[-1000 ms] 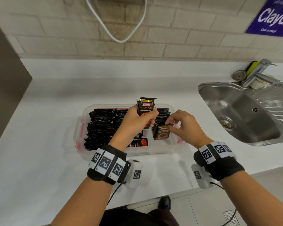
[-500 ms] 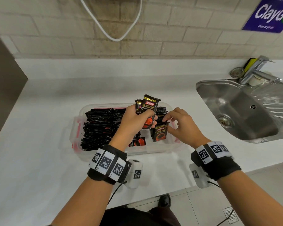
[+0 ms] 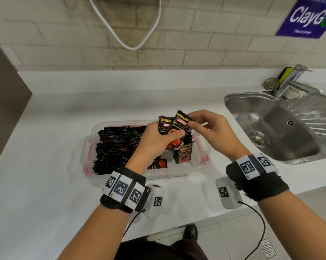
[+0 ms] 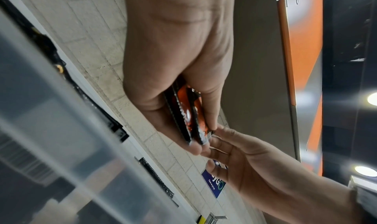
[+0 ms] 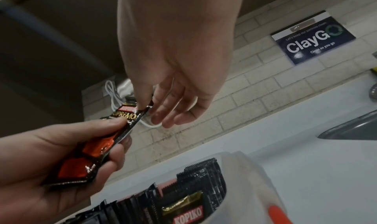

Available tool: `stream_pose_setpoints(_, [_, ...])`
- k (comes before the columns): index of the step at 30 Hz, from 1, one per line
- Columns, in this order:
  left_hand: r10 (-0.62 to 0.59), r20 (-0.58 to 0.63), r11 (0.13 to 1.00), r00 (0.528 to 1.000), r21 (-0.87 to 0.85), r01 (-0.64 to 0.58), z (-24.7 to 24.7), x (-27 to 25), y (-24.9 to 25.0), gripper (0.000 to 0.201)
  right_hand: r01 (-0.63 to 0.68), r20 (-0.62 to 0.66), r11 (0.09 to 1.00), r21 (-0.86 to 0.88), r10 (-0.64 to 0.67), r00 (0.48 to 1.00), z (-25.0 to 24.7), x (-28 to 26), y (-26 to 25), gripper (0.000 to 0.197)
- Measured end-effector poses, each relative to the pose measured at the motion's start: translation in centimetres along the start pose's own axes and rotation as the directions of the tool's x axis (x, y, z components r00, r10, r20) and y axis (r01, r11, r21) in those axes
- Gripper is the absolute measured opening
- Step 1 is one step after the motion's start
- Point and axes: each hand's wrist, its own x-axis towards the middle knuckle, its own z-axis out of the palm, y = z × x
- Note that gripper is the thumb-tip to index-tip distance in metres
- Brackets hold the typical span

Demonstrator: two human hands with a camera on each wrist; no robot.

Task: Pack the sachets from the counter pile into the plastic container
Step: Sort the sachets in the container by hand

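Observation:
Above the clear plastic container (image 3: pixel 177 174), my left hand (image 3: pixel 170 136) grips a small stack of black-and-orange Kopiko sachets (image 3: pixel 178 126) upright. My right hand (image 3: pixel 190 121) pinches the top corner of the front sachet with thumb and forefinger. The right wrist view shows that pinch on the sachet (image 5: pixel 124 116), and the left wrist view shows the stack (image 4: pixel 187 114) edge-on between my left fingers. Rows of packed sachets (image 3: pixel 113 147) fill the container's left half. One more sachet (image 3: pixel 183 153) stands at the right inside it.
A steel sink (image 3: pixel 280 128) with a tap (image 3: pixel 293 81) lies to the right. A white cable (image 3: pixel 130 46) hangs on the tiled wall behind. A dark panel (image 3: pixel 4 109) borders the counter on the left, and the counter's front edge (image 3: pixel 177 228) runs just below my wrists.
My right hand has let go of the sachet standing in the container and risen to the top of the stack in my left hand. The left hand tilted the stack slightly right.

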Motion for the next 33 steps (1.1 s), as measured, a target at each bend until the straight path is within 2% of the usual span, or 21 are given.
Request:
stream_pose_setpoints(3, [0.033, -0.003, 0.999, 0.999, 0.029, -0.033, 0.0, -0.1, 0.3, 0.019, -0.013, 0.037, 0.999, 0.051, 0.011, 0.999, 0.1, 0.3, 0.5, 0.009])
stream_pose_setpoints(9, [0.083, 0.039, 0.994, 0.996, -0.071, -0.081, -0.3, -0.4, 1.1, 0.019, -0.100, 0.045, 0.983, 0.157, 0.094, 0.995, 0.2, 0.0, 2.6, 0.012])
stream_pose_setpoints(14, [0.174, 0.044, 0.983, 0.984, 0.047, -0.176, -0.2, -0.5, 1.2, 0.022, -0.144, 0.126, 0.965, 0.218, 0.118, 0.985, 0.2, -0.1, 3.2, 0.018])
stream_pose_setpoints(19, [0.122, -0.037, 0.992, 0.992, 0.026, -0.121, -0.5, -0.1, 0.8, 0.019, -0.255, 0.119, 0.855, 0.452, 0.226, 0.967, -0.2, -0.1, 3.0, 0.018])
stream_pose_setpoints(22, [0.084, -0.068, 0.996, 0.994, 0.005, -0.084, -0.3, 0.1, 0.5, 0.016, -0.229, 0.080, 0.840, 0.492, 0.218, 0.973, 0.0, 0.0, 2.9, 0.016])
stream_pose_setpoints(25, [0.066, -0.020, 0.998, 0.998, 0.016, -0.065, -0.5, 0.3, 0.3, 0.016, -0.187, 0.033, 0.828, 0.529, 0.200, 0.979, 0.0, 0.0, 2.9, 0.028])
stream_pose_setpoints(29, [0.081, 0.096, 0.992, 0.992, 0.091, -0.090, -1.6, 0.2, 0.3, 0.015, -0.161, 0.012, 0.836, 0.524, 0.183, 0.983, -0.7, 0.2, 3.1, 0.018])
stream_pose_setpoints(33, [0.112, 0.049, 0.994, 0.992, 0.006, -0.113, -2.9, 0.4, 0.3, 0.015, -0.141, 0.016, 0.902, 0.409, 0.147, 0.989, -1.7, 0.2, 3.2, 0.009])
